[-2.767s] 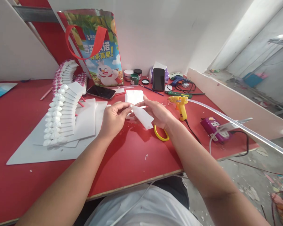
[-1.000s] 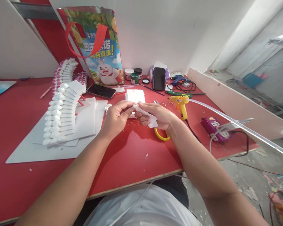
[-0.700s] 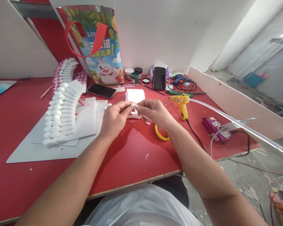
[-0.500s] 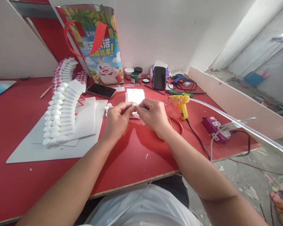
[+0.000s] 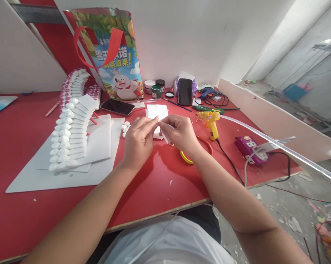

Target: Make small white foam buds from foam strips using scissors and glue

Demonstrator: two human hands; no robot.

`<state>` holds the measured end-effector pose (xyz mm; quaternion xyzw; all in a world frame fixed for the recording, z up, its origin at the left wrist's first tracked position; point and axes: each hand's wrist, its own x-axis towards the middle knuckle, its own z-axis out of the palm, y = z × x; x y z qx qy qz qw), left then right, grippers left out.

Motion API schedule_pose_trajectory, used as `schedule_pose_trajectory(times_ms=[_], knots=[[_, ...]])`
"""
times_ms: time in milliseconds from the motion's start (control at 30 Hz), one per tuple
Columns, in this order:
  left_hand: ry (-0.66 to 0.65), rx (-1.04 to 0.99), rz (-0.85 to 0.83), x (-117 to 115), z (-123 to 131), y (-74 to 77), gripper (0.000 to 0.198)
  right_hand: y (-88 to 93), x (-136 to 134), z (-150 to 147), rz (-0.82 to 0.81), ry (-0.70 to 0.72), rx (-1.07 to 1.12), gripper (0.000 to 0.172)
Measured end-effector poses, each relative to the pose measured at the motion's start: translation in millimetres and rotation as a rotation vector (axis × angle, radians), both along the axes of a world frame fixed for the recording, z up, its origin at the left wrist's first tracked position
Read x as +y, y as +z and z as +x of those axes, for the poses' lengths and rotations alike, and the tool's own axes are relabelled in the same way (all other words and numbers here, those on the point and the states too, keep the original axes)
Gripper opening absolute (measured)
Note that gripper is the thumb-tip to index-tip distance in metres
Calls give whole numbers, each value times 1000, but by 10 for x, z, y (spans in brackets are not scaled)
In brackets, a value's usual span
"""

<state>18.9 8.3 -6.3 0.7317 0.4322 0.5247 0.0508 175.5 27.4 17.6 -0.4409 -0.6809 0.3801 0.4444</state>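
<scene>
My left hand (image 5: pixel 140 141) and my right hand (image 5: pixel 179 134) meet fingertip to fingertip over the front of the table. A thin white strip (image 5: pixel 165 137) sticks out below my right fingers, which are pinched on it. My left fingers are closed too, and what lies between them is hidden behind the fingers. Just behind the hands is a stack of white paper (image 5: pixel 156 110). Several small white rolled pieces (image 5: pixel 125 128) sit in a cluster left of my left hand. A yellow and red ring (image 5: pixel 186 157) lies partly under my right wrist.
A fan-shaped row of white-tipped strips (image 5: pixel 65 134) rests on white boards (image 5: pixel 102 146) at left. Right stand a yellow glue gun (image 5: pixel 212 124) and a purple power block (image 5: pixel 250 150) with cables. Behind are a printed bag (image 5: pixel 118 55), a phone (image 5: pixel 117 107) and paint jars (image 5: pixel 155 91).
My left hand has turned so its back and fingers cover the small white piece that showed at the fingertips before. More of the ring shows beside my right wrist.
</scene>
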Motion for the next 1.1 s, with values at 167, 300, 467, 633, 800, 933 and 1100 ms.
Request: schedule_pose_trajectory(times_ms=[167,300,467,633,800,933,1100], knots=[[-148,-357,-372,31,-63,61,21,7,37,49,-38,87,-14,24],[-213,-383,-469,78,-123,44,27,-5,55,56,-26,106,-48,26],[-181,-339,-377,53,-71,41,22,-5,-17,13,-15,37,-119,22],[-163,-375,-395,45,-24,46,25,25,10,22,-150,49,-33,26],[-176,-382,-463,63,-90,60,21,86,206,149,-717,263,370,58],[-240,-369,-466,72,-127,62,21,81,265,184,-1021,511,573,60],[-232,-395,-496,67,-125,65,22,80,186,142,-997,565,623,32]])
